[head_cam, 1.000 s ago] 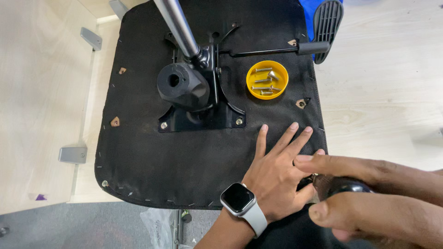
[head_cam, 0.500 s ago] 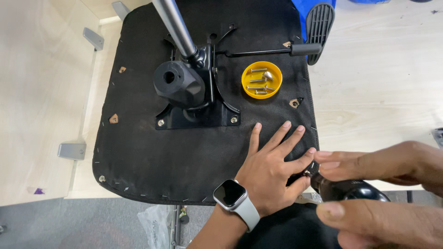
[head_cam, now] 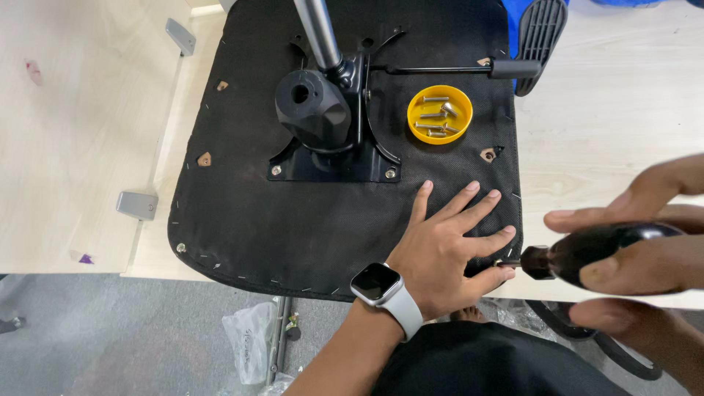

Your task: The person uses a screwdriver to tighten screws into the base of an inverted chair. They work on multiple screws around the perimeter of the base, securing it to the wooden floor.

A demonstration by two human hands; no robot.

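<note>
Brackets (head_cam: 137,204) of grey metal lie on the table (head_cam: 81,132) left of the seat (head_cam: 242,227), a black upturned chair base that overhangs the table edge. Near the seat's middle a black mechanism (head_cam: 315,117) is bolted down through a plate, with a metal column rising from it. Right of the mechanism sits a yellow dish (head_cam: 440,114) of screws, and a lever (head_cam: 455,70) runs past it toward the seat's right edge.

Left hand (head_cam: 447,253) lies flat on the seat's near right corner, fingers spread, gripping nothing, a watch (head_cam: 375,282) on its wrist. Right hand (head_cam: 631,242) is closed around a black-handled screwdriver (head_cam: 587,253), held level, its tip at the seat's right edge just beside the left fingertips.

Risk, as I judge it: the tip could slip off whatever it bears on and jab those fingers, since they lie so close. The overhanging seat might also shift if the flat hand eases off.
</note>
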